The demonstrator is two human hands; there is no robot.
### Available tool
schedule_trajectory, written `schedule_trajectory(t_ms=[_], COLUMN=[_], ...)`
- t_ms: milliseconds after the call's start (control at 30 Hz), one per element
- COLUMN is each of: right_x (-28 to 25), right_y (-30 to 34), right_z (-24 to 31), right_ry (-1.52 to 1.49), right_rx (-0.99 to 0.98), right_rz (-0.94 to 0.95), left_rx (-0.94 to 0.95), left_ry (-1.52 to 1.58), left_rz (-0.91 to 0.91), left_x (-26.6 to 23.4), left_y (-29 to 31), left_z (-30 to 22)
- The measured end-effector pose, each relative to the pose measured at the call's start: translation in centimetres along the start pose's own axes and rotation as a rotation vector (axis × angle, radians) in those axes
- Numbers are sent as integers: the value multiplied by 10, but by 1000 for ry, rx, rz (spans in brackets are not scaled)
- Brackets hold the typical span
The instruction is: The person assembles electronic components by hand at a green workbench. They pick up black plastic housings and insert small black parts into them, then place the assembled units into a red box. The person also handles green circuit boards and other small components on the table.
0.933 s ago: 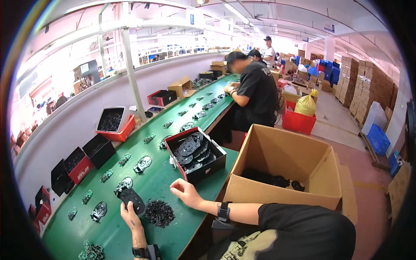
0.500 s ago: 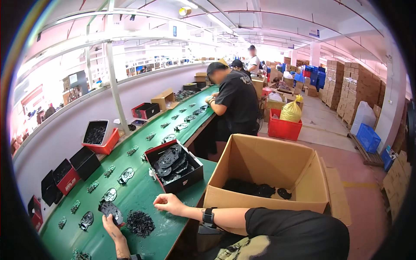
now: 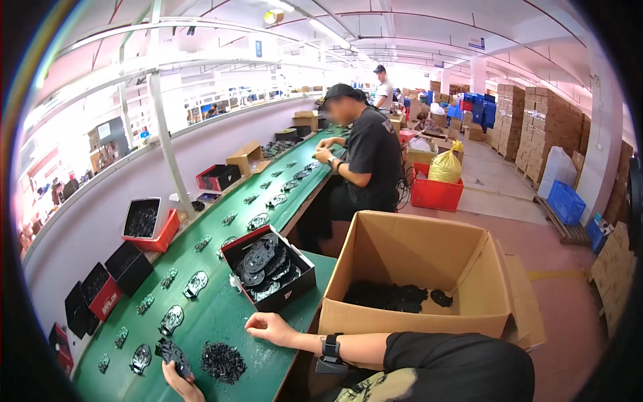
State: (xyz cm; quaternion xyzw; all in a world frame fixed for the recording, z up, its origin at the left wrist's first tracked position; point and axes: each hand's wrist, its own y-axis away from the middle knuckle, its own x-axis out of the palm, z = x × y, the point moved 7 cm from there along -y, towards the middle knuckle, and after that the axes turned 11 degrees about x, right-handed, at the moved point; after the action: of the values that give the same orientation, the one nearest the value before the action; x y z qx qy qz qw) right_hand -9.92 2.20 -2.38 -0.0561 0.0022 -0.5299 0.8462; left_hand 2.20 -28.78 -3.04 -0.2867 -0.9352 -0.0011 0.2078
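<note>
My left hand (image 3: 179,383) grips a black plastic shell (image 3: 173,356), shaped like the base of a computer mouse, tilted above the green belt (image 3: 261,372). A heap of small black plastic parts (image 3: 223,362) lies on the belt between my hands. My right hand (image 3: 271,328) hovers past that heap, thumb and fingers pinched together. Whatever may be between its fingertips is too small to make out. Beyond it stands an open black box (image 3: 284,295) stacked with similar shells (image 3: 260,254). More shells (image 3: 171,320) and green circuit boards (image 3: 145,304) lie in rows on the belt.
A large open carton (image 3: 412,321) with black pieces at its bottom stands right of the belt. Small bins (image 3: 130,258) line the left wall. A co-worker in black (image 3: 372,151) is at the belt farther along. A red crate (image 3: 435,195) holds a yellow bag.
The view has shifted slightly. My left hand has drawn a little nearer with the shell, which is turned more steeply. My right hand stays pinched near the heap. The co-worker's head has come up.
</note>
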Motion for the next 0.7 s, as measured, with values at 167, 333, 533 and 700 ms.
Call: schedule_trajectory(t_ms=[167, 333, 533, 700], right_x=[3, -2, -1, 9], right_y=[-1, -1, 2, 7], right_z=[7, 4, 9, 9], right_ry=[-11, -21, -10, -94], right_rx=[-17, -2, 31, 5], right_rz=[-3, -35, -16, 28], left_rx=[10, 33, 75, 57], left_ry=[58, 90, 65, 43], left_rz=[116, 316, 366, 412], left_x=[7, 19, 41, 39], left_y=[-1, 0, 14, 14], left_z=[-10, -17, -34, -29])
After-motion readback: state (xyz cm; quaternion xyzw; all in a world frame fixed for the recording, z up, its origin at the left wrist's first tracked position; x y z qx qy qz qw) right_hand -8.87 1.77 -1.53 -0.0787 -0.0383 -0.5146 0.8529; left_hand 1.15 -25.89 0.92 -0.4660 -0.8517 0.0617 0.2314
